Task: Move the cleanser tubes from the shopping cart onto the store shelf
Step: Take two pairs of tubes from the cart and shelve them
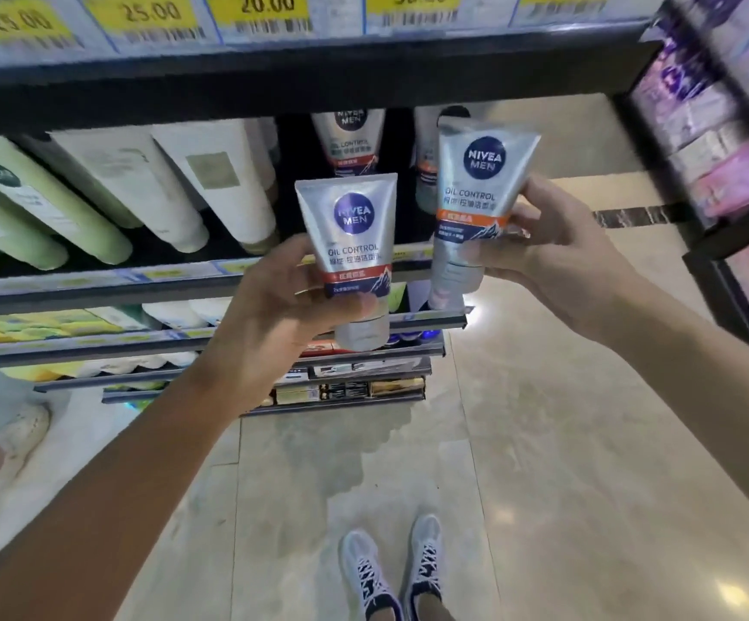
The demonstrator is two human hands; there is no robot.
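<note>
left hand [274, 307] grasps one nivea men cleanser tube [349, 244], right hand [556, 257] grasps another [475, 195] (both upright, cap down) before the shelf [94, 289].

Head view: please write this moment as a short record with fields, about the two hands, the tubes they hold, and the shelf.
left hand: left hand grips the left silver tube near its lower part, cap down
right hand: right hand grips the right silver tube, cap down, held higher
tube labels: both read NIVEA MEN, OIL CONTROL
target shelf: shelf edge lies behind the tubes; two matching tubes on the shelf already stand there
neighbours: pale green and white tubes lean to the left
shopping cart: not in view
</note>
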